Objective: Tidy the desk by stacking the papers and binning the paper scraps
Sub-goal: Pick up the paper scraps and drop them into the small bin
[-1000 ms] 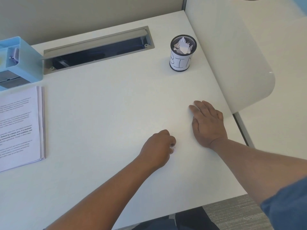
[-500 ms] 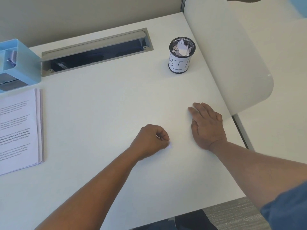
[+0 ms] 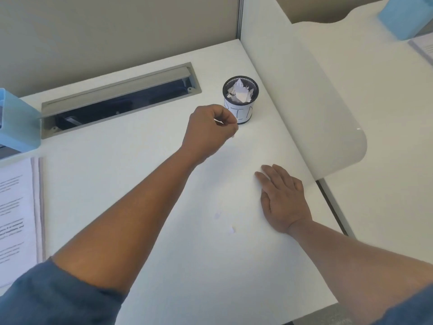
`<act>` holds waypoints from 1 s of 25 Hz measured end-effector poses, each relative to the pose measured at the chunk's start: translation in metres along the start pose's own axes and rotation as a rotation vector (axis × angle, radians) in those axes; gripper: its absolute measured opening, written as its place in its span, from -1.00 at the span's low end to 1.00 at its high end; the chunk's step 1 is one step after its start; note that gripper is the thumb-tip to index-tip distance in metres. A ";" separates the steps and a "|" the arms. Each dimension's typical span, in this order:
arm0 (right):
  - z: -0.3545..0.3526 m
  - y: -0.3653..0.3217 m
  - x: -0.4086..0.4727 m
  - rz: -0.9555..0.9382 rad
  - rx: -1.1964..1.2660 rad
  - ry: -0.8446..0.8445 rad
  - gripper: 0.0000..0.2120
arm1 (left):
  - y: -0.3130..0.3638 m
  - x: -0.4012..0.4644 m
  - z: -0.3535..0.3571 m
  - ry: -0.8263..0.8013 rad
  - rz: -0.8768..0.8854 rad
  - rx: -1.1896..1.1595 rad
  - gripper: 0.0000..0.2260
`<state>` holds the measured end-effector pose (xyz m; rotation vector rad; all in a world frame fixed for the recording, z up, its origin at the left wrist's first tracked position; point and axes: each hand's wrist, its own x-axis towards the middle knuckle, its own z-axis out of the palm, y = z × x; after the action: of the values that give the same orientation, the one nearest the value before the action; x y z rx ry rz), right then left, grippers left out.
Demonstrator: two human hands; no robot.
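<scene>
My left hand (image 3: pixel 209 130) is raised over the desk just left of the bin, fingers curled, pinching a small white paper scrap (image 3: pixel 220 121). The bin (image 3: pixel 240 99) is a black mesh cup with a white label, holding several crumpled scraps. My right hand (image 3: pixel 282 198) lies flat on the white desk, fingers straight. Two tiny scraps (image 3: pixel 232 229) lie on the desk between my arms. A stack of printed papers (image 3: pixel 16 214) sits at the left edge.
A light-blue organiser (image 3: pixel 16 123) stands at the back left. A grey cable slot (image 3: pixel 117 99) runs along the back of the desk. A white divider panel (image 3: pixel 304 102) rises at the right, with another desk beyond it.
My left hand lifted from the desk middle and moved back toward the bin, carrying the scrap. My right hand stayed flat in place.
</scene>
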<state>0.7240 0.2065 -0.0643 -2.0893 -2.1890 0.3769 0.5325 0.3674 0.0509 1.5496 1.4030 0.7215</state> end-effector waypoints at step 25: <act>-0.001 0.001 0.001 -0.002 -0.031 -0.021 -0.46 | -0.005 0.078 0.001 0.157 0.143 0.026 -0.82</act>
<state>0.7253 0.2080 -0.0637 -2.1088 -2.2226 0.3685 0.5460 0.4431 0.0351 1.6555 1.4299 0.9323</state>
